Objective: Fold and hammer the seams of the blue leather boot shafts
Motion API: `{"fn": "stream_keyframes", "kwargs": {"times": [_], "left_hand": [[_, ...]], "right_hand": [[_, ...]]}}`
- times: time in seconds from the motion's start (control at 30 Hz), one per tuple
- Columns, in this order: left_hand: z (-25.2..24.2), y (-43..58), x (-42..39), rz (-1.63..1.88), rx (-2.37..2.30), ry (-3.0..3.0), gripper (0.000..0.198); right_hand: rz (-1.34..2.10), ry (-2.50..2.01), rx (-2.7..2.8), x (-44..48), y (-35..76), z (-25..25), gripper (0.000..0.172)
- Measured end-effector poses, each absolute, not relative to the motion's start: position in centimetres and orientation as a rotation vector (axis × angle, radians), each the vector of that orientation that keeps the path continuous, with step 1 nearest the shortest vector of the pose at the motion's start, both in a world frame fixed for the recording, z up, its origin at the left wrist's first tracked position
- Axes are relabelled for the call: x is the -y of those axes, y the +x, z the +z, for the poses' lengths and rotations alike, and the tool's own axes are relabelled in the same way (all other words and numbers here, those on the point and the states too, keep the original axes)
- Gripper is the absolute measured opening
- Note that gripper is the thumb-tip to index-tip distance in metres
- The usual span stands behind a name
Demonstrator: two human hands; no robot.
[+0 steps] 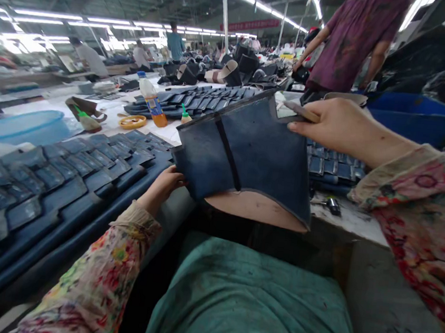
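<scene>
From my head view, the blue piece (pixel 256 143) hangs over the near edge of the table (pixel 359 223), above the green cloth (pixel 240 301) on my lap. A dark gap lies open between the piece and the cloth; to the left, a pile of blue parts (pixel 66 171) crowds close. My left hand (pixel 165 184) is pinched on the piece's lower left corner. My right hand (pixel 336 120) is closed on a stick (pixel 307 113) at the upper right; whether it also grips the piece I cannot tell. The piece's long axis runs sideways, its top edge climbing to the right, its curved lower edge baring a tan inside. Beyond are a bottle (pixel 153 103), a yellow ring (pixel 132 121) and a basin (pixel 24 124). A person (pixel 349 42) stands near a blue tub (pixel 415 110), under tube lights (pixel 50 14).
</scene>
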State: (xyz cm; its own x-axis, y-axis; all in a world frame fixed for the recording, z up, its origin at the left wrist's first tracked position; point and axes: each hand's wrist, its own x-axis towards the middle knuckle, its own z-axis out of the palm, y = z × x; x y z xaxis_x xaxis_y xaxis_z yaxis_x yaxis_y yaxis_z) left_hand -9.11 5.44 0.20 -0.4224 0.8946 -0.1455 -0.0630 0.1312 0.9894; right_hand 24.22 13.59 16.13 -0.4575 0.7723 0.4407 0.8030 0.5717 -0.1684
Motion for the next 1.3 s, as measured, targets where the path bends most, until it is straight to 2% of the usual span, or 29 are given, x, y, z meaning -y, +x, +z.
{"fn": "stream_keyframes", "kwargs": {"times": [0.23, 0.53, 0.67, 0.8, 1.3], "left_hand": [[4.9, -11.6, -4.5, 1.54, -1.513, 1.091, 0.036], [0.6, -9.0, -5.0, 1.647, -1.52, 0.85, 0.033], [2.0, -9.9, -5.3, 1.688, -1.511, 0.862, 0.035], [3.1, -11.2, -5.3, 1.707, -1.51, 0.947, 0.034], [2.9, -11.2, -5.0, 1.703, -1.487, 1.006, 0.039]], "right_hand": [[-0.04, -1.146, 2.152, -12.2, 25.0, 17.4, 0.028], [-0.088, -1.127, 2.264, -12.5, 24.0, 15.6, 0.032], [-0.067, -1.083, 2.21, -11.7, 23.9, 16.8, 0.029], [-0.069, -1.057, 2.177, -10.9, 23.6, 18.2, 0.035], [-0.194, -1.054, 2.203, -10.9, 22.8, 19.7, 0.032]]}}
